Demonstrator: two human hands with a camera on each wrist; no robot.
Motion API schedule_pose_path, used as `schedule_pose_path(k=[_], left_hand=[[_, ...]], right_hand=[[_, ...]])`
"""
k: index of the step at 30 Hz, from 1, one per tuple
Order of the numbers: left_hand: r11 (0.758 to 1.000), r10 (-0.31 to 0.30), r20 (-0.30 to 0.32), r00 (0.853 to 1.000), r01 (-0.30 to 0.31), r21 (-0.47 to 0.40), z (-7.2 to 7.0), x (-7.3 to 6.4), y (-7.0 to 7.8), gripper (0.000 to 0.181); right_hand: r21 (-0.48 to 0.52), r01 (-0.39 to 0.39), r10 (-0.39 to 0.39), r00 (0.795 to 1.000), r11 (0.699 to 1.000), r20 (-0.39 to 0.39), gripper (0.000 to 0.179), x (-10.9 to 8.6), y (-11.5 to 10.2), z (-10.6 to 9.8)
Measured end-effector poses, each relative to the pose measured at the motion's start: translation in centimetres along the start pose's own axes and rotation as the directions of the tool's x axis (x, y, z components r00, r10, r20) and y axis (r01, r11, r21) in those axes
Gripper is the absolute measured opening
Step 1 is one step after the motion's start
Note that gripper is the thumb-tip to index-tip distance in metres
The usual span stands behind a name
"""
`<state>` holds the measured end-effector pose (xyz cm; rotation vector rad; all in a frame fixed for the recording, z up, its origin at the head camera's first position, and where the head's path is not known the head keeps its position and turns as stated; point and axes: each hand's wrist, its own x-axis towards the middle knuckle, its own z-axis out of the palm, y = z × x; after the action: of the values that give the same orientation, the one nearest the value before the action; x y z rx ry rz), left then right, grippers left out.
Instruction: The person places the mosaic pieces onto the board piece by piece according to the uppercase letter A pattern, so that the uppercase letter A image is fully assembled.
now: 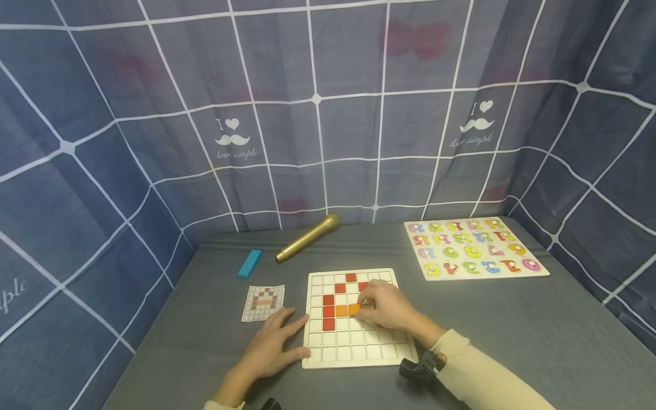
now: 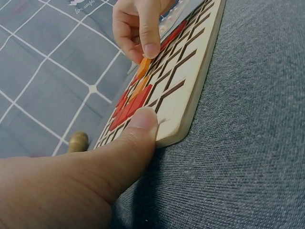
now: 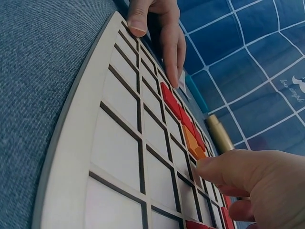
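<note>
A white wooden grid board point(image 1: 359, 354) lies on the dark table, with several red tiles point(image 1: 328, 311) in its squares. One orange tile point(image 1: 341, 311) sits in the grid beside the red column. My right hand point(image 1: 386, 304) is over the board, and its thumb and fingertips pinch a second orange tile point(image 2: 144, 67), which stands slightly tilted in the left wrist view. At the board's left edge rests my left hand point(image 1: 269, 344), thumb on the near-left rim and fingers extended. The right hand hides some squares and part of the red tiles on that side.
Left of the board lies a small printed pattern card point(image 1: 263, 303), close to the left fingers. Behind it are a blue rectangular bar point(image 1: 249, 263) and a gold microphone-shaped stick point(image 1: 307, 238). A number puzzle board point(image 1: 476, 249) lies at the back right. Checked curtains surround the table.
</note>
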<state>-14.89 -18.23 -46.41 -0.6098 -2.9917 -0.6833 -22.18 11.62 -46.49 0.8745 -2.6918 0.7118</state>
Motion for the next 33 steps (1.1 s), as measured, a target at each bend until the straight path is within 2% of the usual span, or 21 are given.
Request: schedule_pose_path(k=[7, 33], left_hand=[[1.0, -0.007, 0.007, 1.0, 0.007, -0.001, -0.04, 0.0, 0.07, 0.073], [1.0, -0.008, 0.009, 1.0, 0.008, 0.005, -0.2, 0.08, 0.08, 0.074]], right_hand=[[-0.032, -0.017, 0.016, 1.0, 0.999, -0.005, 0.017, 0.07, 0.1, 0.26], [-0.051, -0.038, 0.039, 0.999, 0.998, 0.02, 0.02, 0.1, -0.21, 0.02]])
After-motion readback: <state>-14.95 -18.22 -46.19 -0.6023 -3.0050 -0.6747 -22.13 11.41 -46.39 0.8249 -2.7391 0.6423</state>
